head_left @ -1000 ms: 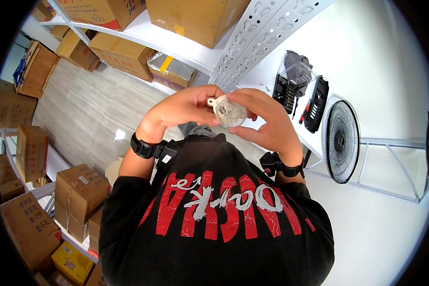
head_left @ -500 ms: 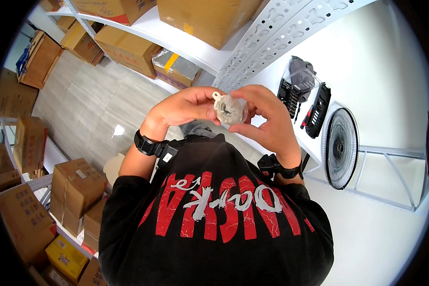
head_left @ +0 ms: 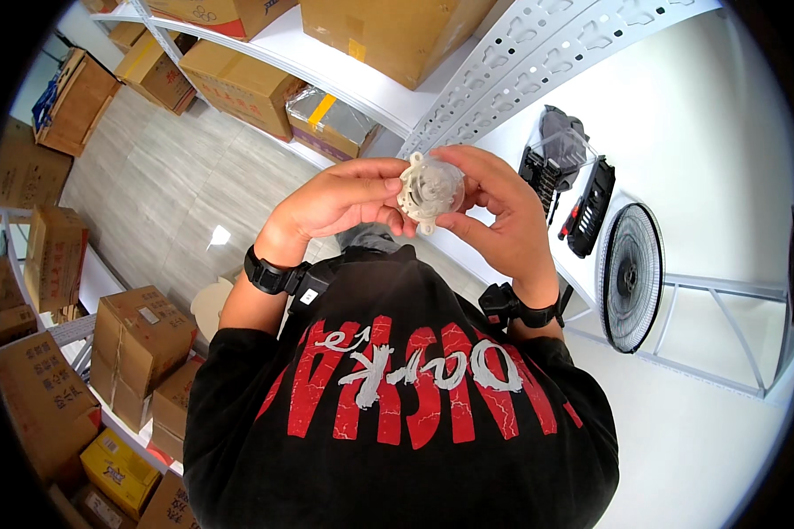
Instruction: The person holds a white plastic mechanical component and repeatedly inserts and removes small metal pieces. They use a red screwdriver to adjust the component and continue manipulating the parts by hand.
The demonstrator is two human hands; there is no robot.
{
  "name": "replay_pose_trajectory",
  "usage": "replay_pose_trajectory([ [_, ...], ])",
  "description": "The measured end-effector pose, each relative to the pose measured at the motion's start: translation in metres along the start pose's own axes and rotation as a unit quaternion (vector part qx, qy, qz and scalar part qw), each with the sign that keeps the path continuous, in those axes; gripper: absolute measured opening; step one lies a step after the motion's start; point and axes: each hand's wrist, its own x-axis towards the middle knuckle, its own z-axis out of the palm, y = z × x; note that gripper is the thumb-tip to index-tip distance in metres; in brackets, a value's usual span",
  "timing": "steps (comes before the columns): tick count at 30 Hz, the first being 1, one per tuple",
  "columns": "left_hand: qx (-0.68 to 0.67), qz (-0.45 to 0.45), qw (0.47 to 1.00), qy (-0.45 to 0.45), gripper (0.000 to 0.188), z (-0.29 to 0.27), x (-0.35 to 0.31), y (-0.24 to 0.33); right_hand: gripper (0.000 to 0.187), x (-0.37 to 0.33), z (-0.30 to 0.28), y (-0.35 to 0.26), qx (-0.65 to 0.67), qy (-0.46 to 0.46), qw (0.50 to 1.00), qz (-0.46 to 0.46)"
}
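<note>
Between the left hand (head_left: 344, 201), pinching its white rim (head_left: 408, 196), and the right hand (head_left: 510, 207), around its clear dome (head_left: 446, 185), I see a round plastic part (head_left: 432, 189), seemingly closed up, fastening unclear, the black tool case (head_left: 590, 212) lying untouched to the right.

Round plastic part (head_left: 436, 189), off-white, two opposite tabs, translucent right side, held between left hand (head_left: 348, 199) and right hand (head_left: 501, 204)
</note>
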Motion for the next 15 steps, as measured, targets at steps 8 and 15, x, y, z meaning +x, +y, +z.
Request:
replay_pose_trajectory([
  [8,-0.017,0.0,1.0,0.004,0.039,0.0027,-0.0035,0.0013,0.054,-0.0007,0.0025,-0.0051,-0.051,-0.03,0.998,-0.024],
  [15,0.001,-0.005,1.0,0.028,0.038,0.0067,-0.0079,0.0014,0.053,-0.0031,0.0075,-0.0061,-0.045,-0.017,0.999,-0.007],
])
